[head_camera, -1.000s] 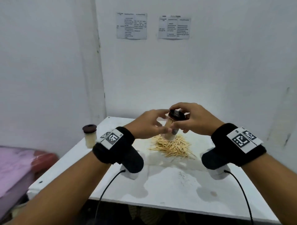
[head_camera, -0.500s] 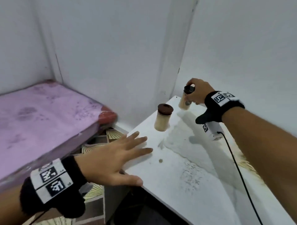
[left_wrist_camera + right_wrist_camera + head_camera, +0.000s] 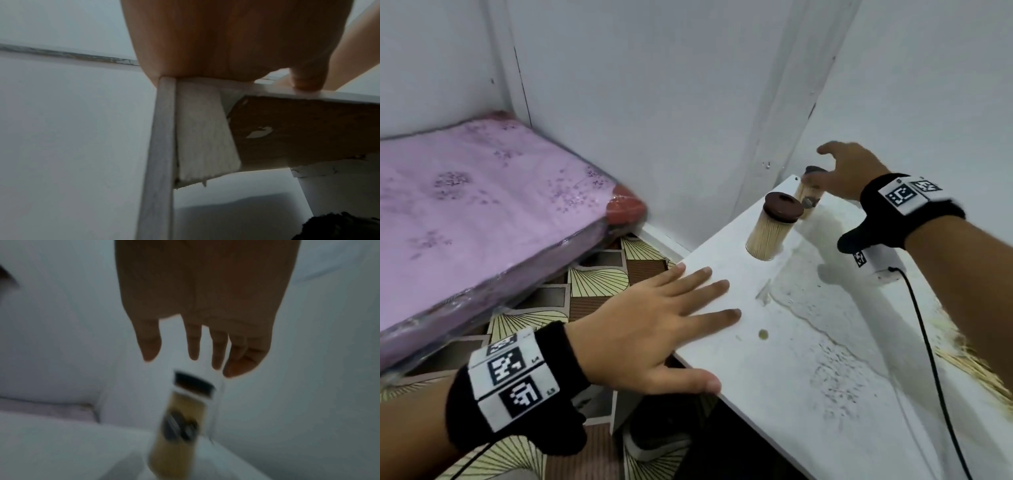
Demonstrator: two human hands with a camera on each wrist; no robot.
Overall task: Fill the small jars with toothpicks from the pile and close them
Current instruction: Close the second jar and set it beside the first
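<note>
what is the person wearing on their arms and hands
Both hands are bare, left hand and right hand. Each wrist has a black wristband topped with white tags printed with black square codes. A small white camera box hangs under the right wrist, trailing a thin black cable. No sleeves show.

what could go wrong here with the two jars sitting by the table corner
1. The far jar stands close to the table's back corner, with the right hand open just above it; a brush from the fingers might tip it off.
2. The near jar stands close beside it, so one toppling could knock the other.
3. The left hand rests on the table edge; a jolt there may shake both.
</note>
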